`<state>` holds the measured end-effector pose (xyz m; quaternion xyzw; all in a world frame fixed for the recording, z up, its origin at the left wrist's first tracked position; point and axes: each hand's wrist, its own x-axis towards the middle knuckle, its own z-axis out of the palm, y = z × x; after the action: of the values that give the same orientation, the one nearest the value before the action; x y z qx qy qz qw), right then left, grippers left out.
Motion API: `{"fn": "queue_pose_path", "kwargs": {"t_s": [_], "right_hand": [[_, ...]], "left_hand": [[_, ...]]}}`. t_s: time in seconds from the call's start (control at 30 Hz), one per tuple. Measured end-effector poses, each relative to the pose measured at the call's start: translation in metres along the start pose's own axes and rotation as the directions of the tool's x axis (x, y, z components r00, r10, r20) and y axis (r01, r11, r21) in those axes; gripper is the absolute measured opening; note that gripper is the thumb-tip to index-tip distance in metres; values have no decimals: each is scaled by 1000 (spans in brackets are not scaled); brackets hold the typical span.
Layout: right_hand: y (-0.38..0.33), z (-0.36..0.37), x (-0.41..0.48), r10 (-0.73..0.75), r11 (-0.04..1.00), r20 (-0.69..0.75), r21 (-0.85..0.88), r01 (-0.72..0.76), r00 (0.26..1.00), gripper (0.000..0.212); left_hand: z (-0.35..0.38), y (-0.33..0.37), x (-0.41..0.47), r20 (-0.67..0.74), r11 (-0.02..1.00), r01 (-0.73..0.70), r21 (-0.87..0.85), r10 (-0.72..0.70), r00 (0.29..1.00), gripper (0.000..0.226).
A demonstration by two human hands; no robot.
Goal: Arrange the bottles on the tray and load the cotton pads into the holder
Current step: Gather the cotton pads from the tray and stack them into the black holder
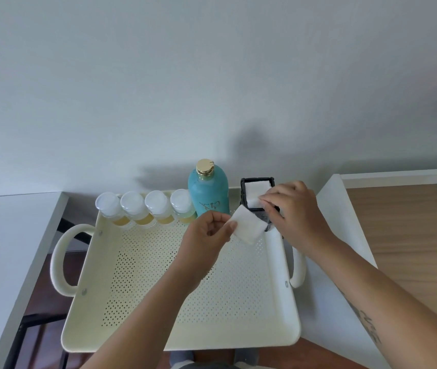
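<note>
five bottles (159,209) ranged along tray (185,339) back edge.
left hand (206,243) grip pinches spare cotton pad (246,227); right hand (292,209) grip presses a pad into black holder (244,182), seating it.

Single head view looks steeply down, close over the tray (278,265).

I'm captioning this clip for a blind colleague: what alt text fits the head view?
The right hand presses a cotton pad into a black holder at a cream perforated tray's far right corner, while the left hand holds more cotton pads. Four small bottles and a teal bottle line the far edge.
</note>
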<state>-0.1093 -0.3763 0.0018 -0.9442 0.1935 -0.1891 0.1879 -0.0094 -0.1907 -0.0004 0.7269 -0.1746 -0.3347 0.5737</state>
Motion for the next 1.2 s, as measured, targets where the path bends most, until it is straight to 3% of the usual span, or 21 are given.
{"fn": "queue_pose_path", "kwargs": {"t_s": [0.13,0.23,0.33,0.43,0.53,0.67,0.83,0.97,1.07,1.2], "right_hand": [[-11,-11,-5,101,983,-61,162,-90,993,19],[-19,-19,-9,219,898,58,379,-224,974,22],[-22,-25,-7,267,772,184,546,-325,946,11],[-21,-26,1,382,712,156,578,-398,911,9],[-20,-23,13,505,683,59,581,-441,861,12],[-23,-10,23,539,716,18,517,-469,842,16],[-20,0,20,458,864,-52,263,-430,888,16],[-13,-1,8,173,984,-226,83,-158,958,19],[-5,4,-6,-85,994,-173,-76,73,981,21],[0,12,-15,-160,977,-101,-155,144,982,27]], "left_hand": [[10,10,7,10,998,-54,-39,54,998,5],[16,18,14,33,994,-96,-61,98,995,5],[19,26,21,23,990,-110,-84,112,993,6],[23,24,22,-20,993,-103,-49,102,995,8],[29,9,17,-113,986,-67,153,85,990,10],[40,-10,14,-173,959,-38,280,90,981,28],[53,-24,19,-164,931,-122,343,187,969,37],[58,-30,27,-151,928,-162,334,222,963,35],[60,-33,30,-175,921,-171,350,244,954,25],[63,-36,34,-208,924,-184,334,263,942,14]]}}
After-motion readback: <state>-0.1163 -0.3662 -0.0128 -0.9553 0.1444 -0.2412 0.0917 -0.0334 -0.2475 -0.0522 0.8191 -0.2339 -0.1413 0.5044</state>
